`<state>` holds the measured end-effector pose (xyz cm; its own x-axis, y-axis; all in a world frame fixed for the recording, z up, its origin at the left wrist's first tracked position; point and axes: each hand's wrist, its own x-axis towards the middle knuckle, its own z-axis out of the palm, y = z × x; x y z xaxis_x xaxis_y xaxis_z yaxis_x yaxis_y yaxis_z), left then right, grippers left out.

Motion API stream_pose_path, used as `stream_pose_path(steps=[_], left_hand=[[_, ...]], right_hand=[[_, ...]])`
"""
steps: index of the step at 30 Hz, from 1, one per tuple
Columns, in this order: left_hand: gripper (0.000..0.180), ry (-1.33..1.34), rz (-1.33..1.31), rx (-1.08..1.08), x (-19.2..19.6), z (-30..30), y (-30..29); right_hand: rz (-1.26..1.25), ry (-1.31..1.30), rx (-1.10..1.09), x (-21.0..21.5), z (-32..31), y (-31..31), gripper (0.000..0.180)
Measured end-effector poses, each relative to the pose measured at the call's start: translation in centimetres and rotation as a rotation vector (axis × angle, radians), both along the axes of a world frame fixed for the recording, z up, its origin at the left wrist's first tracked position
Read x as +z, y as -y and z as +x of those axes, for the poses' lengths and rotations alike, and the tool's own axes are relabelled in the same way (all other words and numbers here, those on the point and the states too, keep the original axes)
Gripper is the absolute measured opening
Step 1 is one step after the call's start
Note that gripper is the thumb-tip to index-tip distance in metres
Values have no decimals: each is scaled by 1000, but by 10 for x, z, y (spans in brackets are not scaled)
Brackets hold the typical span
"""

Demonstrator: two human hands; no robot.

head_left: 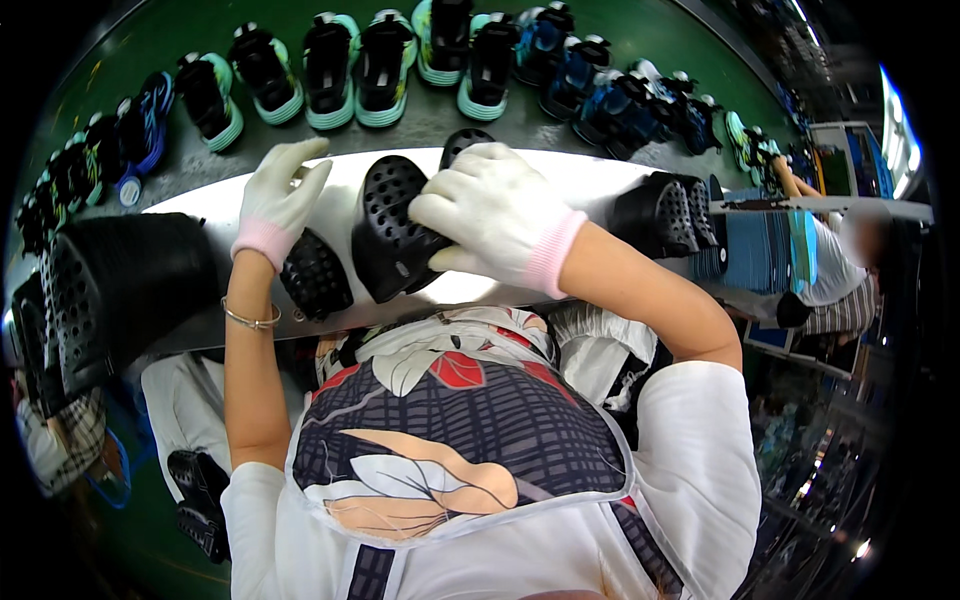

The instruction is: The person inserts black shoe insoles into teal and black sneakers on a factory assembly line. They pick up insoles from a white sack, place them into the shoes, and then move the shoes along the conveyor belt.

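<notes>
My right hand [500,215], in a white knit glove with a pink cuff, is closed on the edge of a black clog [390,220] with round holes in its upper. The clog is tilted over the white work surface [345,170]. Part of a second black clog [466,142] shows behind my right knuckles. To the left, my left hand [284,190], gloved alike, hovers with its thumb apart from its fingers and nothing between them. Just below its cuff lies another black clog [317,275], partly covered by my wrist.
Black holed clogs [660,215] stand at the right end, and a large stack of black clogs [130,280] at the left. Sports shoes [385,70] line a curved green surface beyond. Blue sheets [757,250] are piled at right, near another person [840,260].
</notes>
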<state>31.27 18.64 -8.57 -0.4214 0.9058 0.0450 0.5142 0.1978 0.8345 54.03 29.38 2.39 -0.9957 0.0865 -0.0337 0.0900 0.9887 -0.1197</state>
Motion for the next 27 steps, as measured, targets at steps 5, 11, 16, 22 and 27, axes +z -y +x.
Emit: stream_pose_path(steps=[5,11,16,22,27], left_hand=[[29,-1,12,-14,-7,8,-5],[29,50,-10,-45,-12,11,-6],[37,280,7,49,1,10,-3],[41,514,71,13,18,17,-9],[48,636,153,0,32,14,-5]], right_hand=[[-34,29,23,-4,-5,-6,32],[-31,49,38,3,-4,-8,35],[-128,14,0,35,2,-7,38],[-91,-22,-8,36,-2,-12,41],[-171,-87,-34,69,-11,-10,43]])
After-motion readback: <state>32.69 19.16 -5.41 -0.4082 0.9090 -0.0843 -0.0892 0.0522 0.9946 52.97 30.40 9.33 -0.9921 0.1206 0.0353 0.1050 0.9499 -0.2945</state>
